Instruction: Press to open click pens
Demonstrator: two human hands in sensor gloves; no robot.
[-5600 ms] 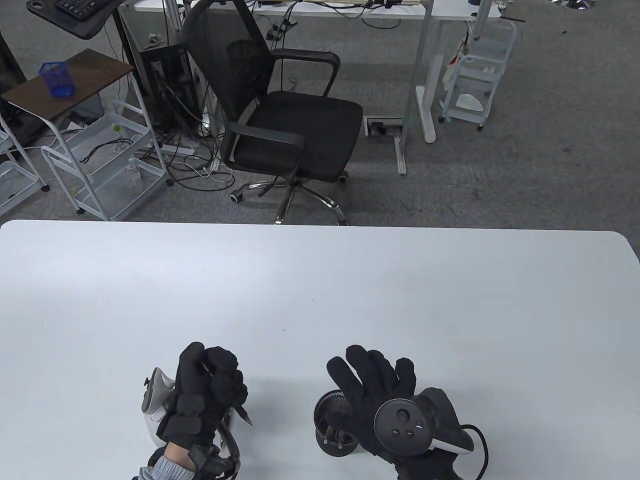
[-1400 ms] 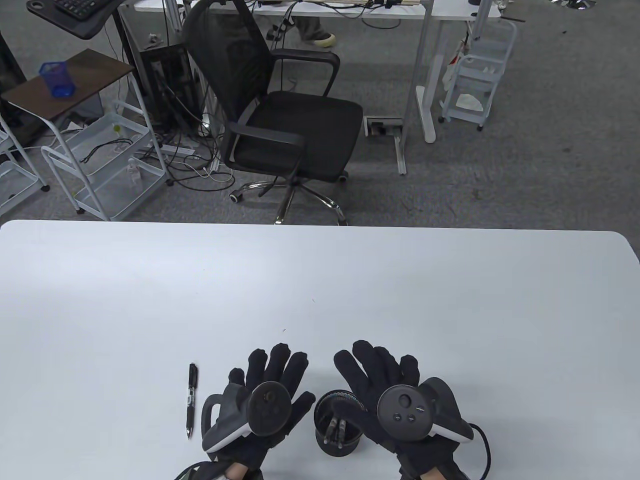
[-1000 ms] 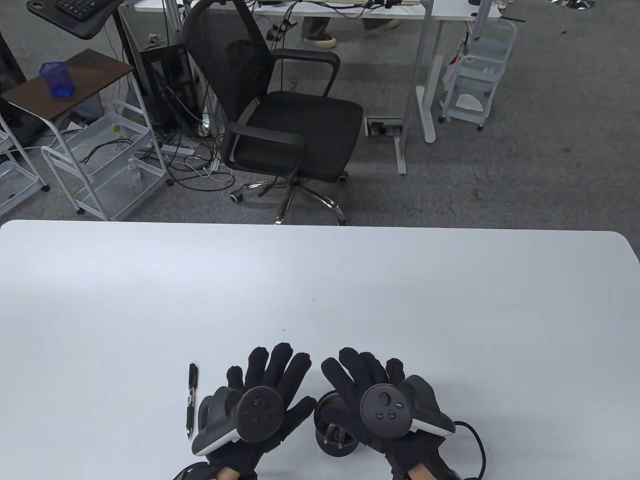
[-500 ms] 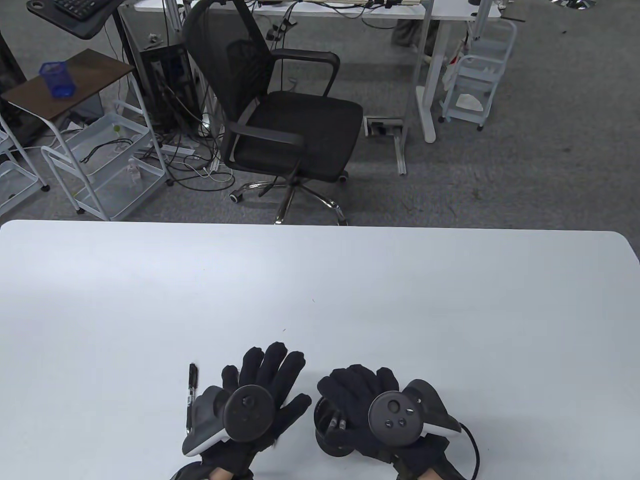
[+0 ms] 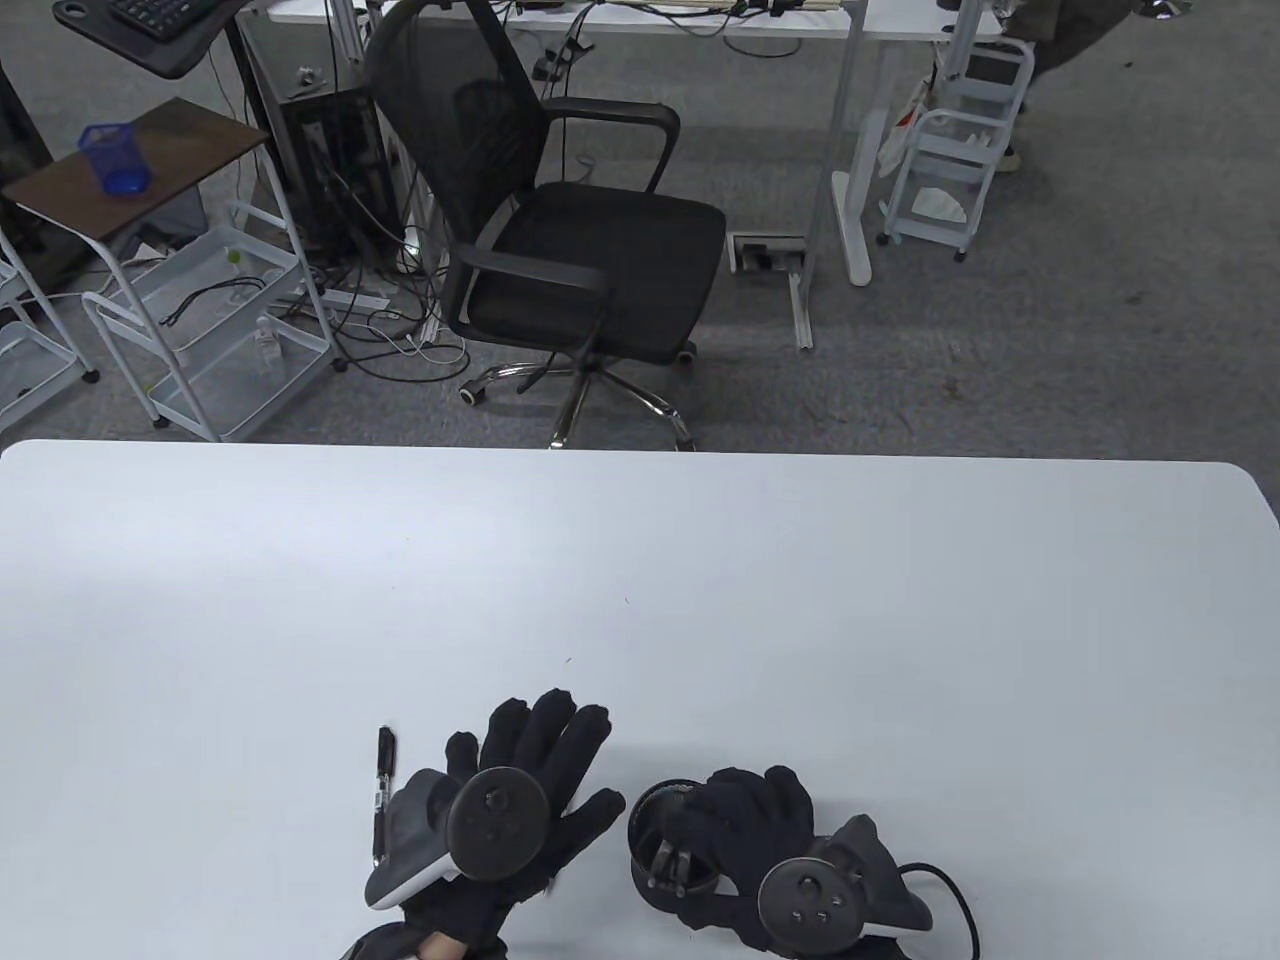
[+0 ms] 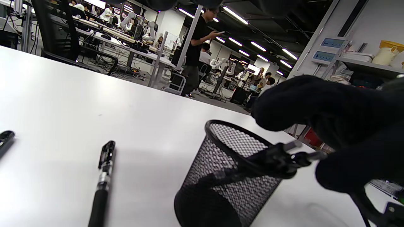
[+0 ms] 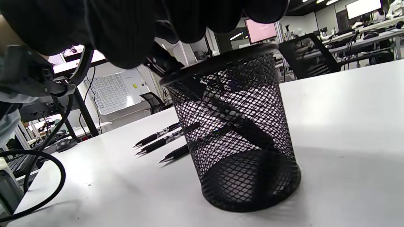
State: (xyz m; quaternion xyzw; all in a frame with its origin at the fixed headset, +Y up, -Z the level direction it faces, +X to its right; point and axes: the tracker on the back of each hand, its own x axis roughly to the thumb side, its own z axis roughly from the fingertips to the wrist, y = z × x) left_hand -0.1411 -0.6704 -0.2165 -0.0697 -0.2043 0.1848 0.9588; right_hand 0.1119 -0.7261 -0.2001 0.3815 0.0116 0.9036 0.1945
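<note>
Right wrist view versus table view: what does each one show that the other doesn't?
Only the right wrist view shows three pens lying on the table behind the mesh cup. Only the table view shows the left hand spread flat, and the office chair beyond. Both show the cup standing on the white table, pens leaning inside, with the right hand reaching into its top.

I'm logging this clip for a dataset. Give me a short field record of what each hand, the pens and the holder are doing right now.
left hand: flat on the table, fingers spread, holding nothing
right hand: curled over the mesh pen holder, gripping a pen at its rim
pen holder: upright, pens inside
loose pens: several pens lie on the table; one is left of the left hand
</note>
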